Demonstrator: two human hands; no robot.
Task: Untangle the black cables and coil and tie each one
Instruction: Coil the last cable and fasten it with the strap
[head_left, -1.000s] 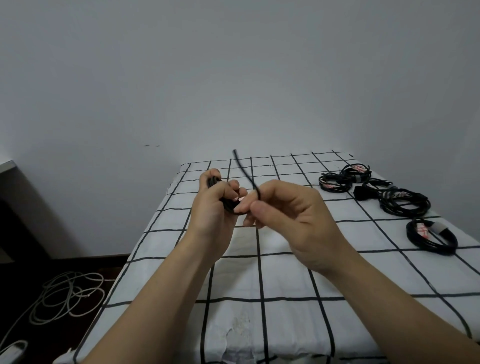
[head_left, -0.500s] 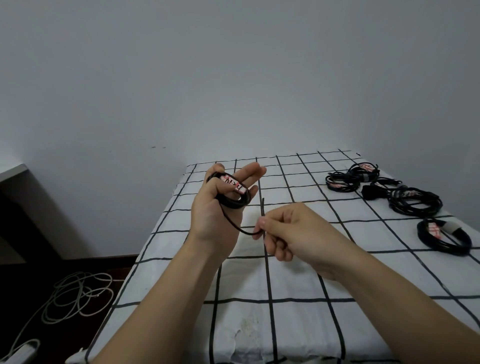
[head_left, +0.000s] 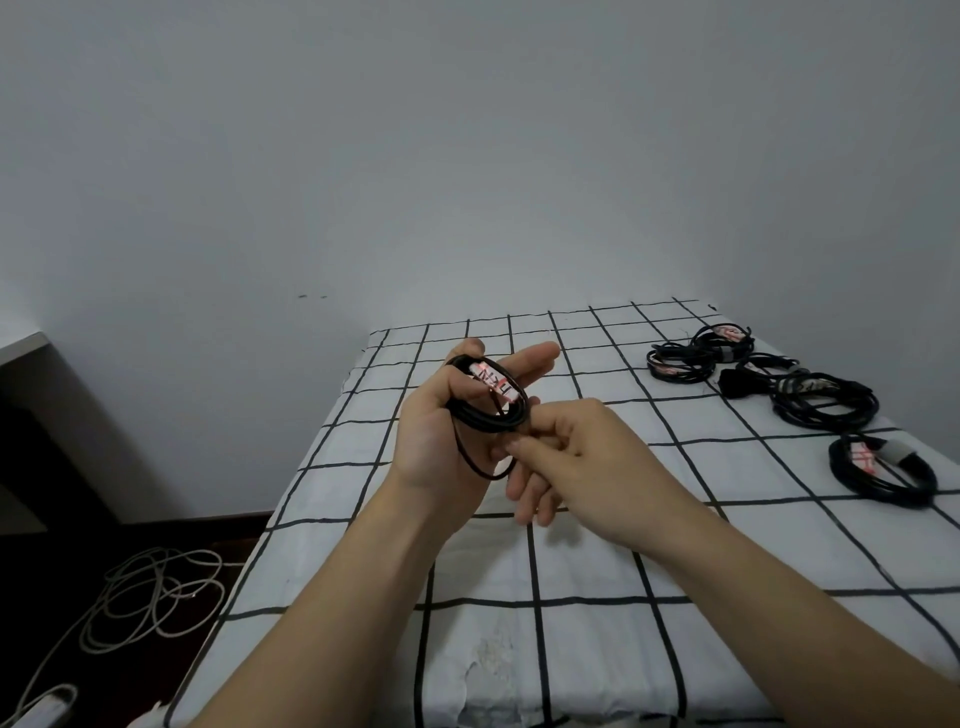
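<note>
As our right grip (head_left: 582, 457) brings its pinched tail (head_left: 470, 460) back, left grip (head_left: 441, 441) clamps the coil (head_left: 491, 418); last loop closing

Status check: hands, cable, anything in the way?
Left hand holds black coil. Right hand pinches its loose end. Tied coils lie far right, clear of work.

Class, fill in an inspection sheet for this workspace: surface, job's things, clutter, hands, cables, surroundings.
Surface: table under a white cloth with a black grid.
Job's things: labelled black coil held above the cloth; tied coils lie far right on it.
Clutter: nothing seen.
Hands: left hand holds the labelled black coil; right hand pinches its loose strand.
Cables: pale cable lies tangled on the floor, left.
Surroundings: plain grey wall.
</note>
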